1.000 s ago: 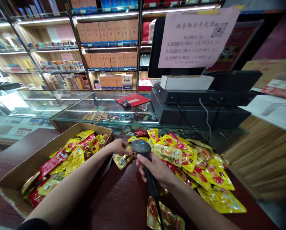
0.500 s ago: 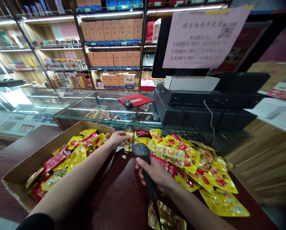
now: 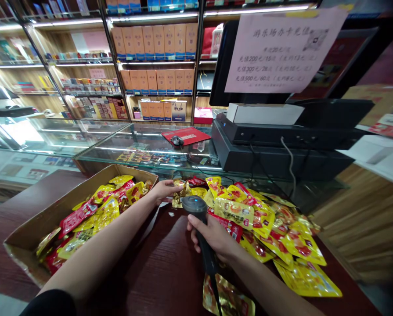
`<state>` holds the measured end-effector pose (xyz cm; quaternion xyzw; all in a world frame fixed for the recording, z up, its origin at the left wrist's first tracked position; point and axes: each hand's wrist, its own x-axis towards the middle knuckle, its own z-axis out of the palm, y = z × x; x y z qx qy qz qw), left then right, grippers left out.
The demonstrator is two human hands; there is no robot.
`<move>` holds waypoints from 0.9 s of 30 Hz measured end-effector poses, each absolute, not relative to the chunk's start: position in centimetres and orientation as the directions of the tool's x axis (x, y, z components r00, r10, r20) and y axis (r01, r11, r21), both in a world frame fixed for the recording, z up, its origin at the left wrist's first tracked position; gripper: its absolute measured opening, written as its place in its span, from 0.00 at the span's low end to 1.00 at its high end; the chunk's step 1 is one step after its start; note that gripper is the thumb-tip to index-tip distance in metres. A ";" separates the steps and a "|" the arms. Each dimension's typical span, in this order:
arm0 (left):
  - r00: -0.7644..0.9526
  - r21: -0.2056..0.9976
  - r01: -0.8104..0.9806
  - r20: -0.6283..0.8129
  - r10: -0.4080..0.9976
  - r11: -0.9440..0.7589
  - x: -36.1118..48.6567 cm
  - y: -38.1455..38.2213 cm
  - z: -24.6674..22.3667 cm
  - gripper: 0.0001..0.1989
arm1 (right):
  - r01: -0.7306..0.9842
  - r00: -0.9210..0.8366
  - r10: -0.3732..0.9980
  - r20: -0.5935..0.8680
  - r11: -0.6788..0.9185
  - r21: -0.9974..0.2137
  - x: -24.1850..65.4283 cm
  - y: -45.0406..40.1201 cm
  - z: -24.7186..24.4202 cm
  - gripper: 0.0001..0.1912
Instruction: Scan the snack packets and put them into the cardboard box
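Gold packet (image 3: 182,195) now sitting nearer far edge of surface (image 3: 146,263), left fingers (image 3: 174,189) pinching; right fingers (image 3: 197,222) gripping scanner (image 3: 194,203); light pinch possibly risking slippage.

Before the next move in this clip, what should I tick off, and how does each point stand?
1. Right hand gripping the handheld barcode scanner: ok, wrapped round the handle.
2. Scanner's blue light lit: ok.
3. Left hand firmly holding the gold packet: cannot tell; the fingers are at it, but the grip is unclear.
4. Barcode on that packet facing the scanner: cannot tell; none can be made out.
5. Scanner cable clear of packets: not ok, it crosses the lower gold packet.
6. Cardboard box upright: ok, open side up, packets inside.
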<state>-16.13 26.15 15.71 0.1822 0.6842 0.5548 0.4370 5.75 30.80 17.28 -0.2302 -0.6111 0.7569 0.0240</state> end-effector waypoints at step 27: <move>-0.538 0.916 -0.233 -0.401 0.742 0.326 -16.6 26.3 15.1 0.33 | 0.229 -0.900 0.309 -0.306 -0.260 -0.938 5.8 30.8 16.9 0.24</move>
